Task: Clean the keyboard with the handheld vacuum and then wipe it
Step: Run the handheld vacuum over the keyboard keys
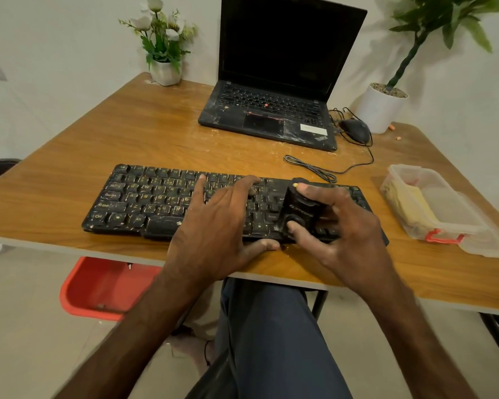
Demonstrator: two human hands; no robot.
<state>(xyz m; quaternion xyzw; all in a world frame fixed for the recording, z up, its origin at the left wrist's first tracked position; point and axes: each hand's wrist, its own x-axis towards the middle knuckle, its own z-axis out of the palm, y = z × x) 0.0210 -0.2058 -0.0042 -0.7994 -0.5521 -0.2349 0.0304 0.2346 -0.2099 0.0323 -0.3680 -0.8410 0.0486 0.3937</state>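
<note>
- While curled round the handheld vacuum point(301, 210), thumb on its front: right hand point(343, 223), over the right part of the keyboard point(144, 203).
- Pressing flat on the middle keys, fingers spread: left hand point(219, 223), thumb at the near side.
- Keyboard along the near edge of the table point(127, 133), long axis left to right; speckled keys leftward of the grip, so likely a leftward sweep.
- Near the right edge: open clear plastic box point(398, 171), yellow cloth point(406, 205) inside.

keyboard point(144, 197) middle and right keys covered by left hand point(213, 226) and right hand point(343, 226) | handheld vacuum point(298, 208) underside hidden, logo unreadable | laptop sticker point(313, 129) text too blurred | tall plant point(432, 21) cut off at top edge
</note>
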